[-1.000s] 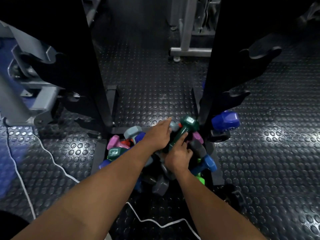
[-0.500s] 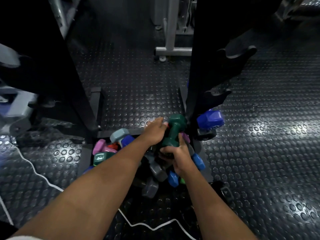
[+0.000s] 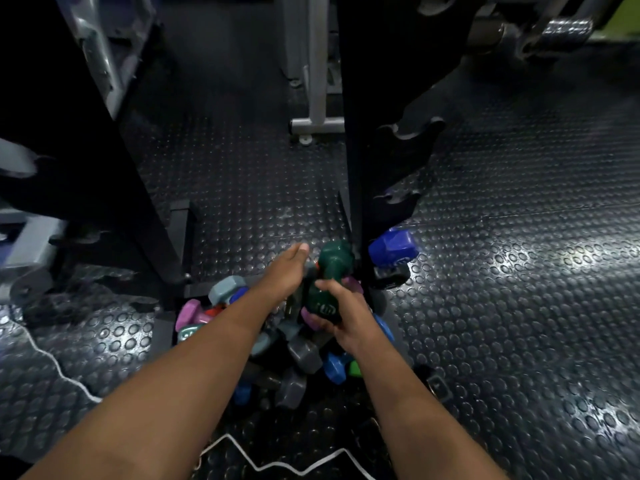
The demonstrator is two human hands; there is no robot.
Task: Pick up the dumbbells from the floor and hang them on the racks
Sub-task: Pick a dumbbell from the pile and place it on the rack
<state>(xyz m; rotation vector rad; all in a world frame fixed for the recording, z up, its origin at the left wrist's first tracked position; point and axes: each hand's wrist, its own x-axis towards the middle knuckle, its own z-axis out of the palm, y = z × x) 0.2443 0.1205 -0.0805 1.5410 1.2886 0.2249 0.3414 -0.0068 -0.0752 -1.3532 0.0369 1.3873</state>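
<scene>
Rubber floor (image 3: 519, 306): black, studded, shiny in patches.
Right rack (image 3: 360, 150): black upright with hooked cradles on its right side; blue dumbbell (image 3: 393, 252) sits low on it.
Left rack (image 3: 104, 161): black upright, dark, detail hard to tell.
Dumbbell pile (image 3: 291, 355): on the floor between the rack bases; grey, blue, pink, teal, green pieces mixed.
Green dumbbell (image 3: 327, 282): lifted above the pile, tilted, top head touching or just beside the right rack upright.
Right hand (image 3: 346, 315): fingers wrapped on the green dumbbell's lower head.
Left hand (image 3: 285, 271): reaches beside the green dumbbell's handle; grip hidden, cannot tell.
White cable (image 3: 277, 462): zigzag on the floor, near edge.
</scene>
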